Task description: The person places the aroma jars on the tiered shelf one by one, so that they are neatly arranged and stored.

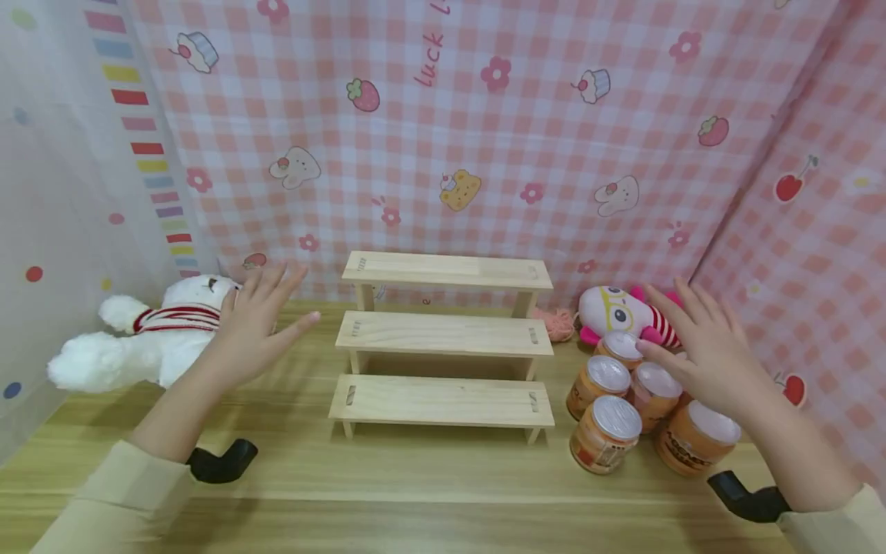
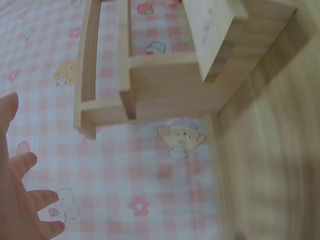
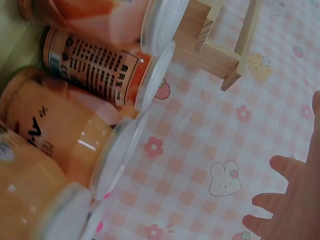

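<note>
My left hand (image 1: 251, 331) is raised with fingers spread, holding nothing, in front of a white plush toy (image 1: 180, 331) in a red-striped top. Fingers likewise spread, my right hand (image 1: 709, 354) hovers above several orange jars (image 1: 605, 435) with pale lids, and nothing is in its grasp. Between the hands stands a three-step wooden shelf (image 1: 443, 335) with bare steps. In the left wrist view, the shelf's side (image 2: 175, 95) appears beyond the left fingers. The right wrist view shows the jars (image 3: 95, 70) close up, lying to the left of the right hand (image 3: 295, 200).
A pink plush toy (image 1: 616, 312) with yellow glasses lies behind the jars, partly covered by them and by the right hand. Beside it is a pink yarn-like bundle (image 1: 557, 325). Checked pink curtains (image 1: 443, 138) enclose the wooden table (image 1: 415, 477) at the back and right.
</note>
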Available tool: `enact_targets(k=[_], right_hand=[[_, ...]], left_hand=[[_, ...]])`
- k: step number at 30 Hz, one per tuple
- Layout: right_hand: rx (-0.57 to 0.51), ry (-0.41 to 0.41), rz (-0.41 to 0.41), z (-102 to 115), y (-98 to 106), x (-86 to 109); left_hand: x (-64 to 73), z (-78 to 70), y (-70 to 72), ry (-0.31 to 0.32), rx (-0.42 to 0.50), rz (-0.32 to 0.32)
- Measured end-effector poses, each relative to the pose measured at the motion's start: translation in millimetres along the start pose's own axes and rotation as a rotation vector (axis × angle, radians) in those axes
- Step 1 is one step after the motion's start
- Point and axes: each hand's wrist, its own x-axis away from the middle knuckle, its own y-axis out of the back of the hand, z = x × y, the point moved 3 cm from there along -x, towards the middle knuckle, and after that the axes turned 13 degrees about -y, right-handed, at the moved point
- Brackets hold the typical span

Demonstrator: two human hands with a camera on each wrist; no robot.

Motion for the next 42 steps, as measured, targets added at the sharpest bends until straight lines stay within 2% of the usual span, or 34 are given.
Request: enact_targets(k=[8,15,21,30,35,42], right_hand=[[-0.128,0.02,-0.146,-6.2,-4.4,22.3],[-0.259,-0.026,-0.209,-16.1,-9.5,43.2],[-0.33,-0.055,-0.258,-24.4,-13.5,58.0],[-0.382,-0.074,-0.321,-40.8,-24.1,75.7],[-0.418,-0.073,-0.338,-49.2,-30.9,83.7],[-0.429,-0.164,-0.29,-57.8,-39.6,94.9]], left_hand=[[7.4,-3.7,-21.6,-0.037,0.109,-0.123],[14.0,-2.8,-38.4,0.008,0.276,-0.177],[15.2,1.8,-52.3,0.01,0.381,-0.224],[17.8,10.3,-73.1,0.095,0.477,-0.21],[15.0,12.2,-81.8,0.086,0.517,-0.223],[12.8,14.3,-90.8,0.071,0.586,-0.244]])
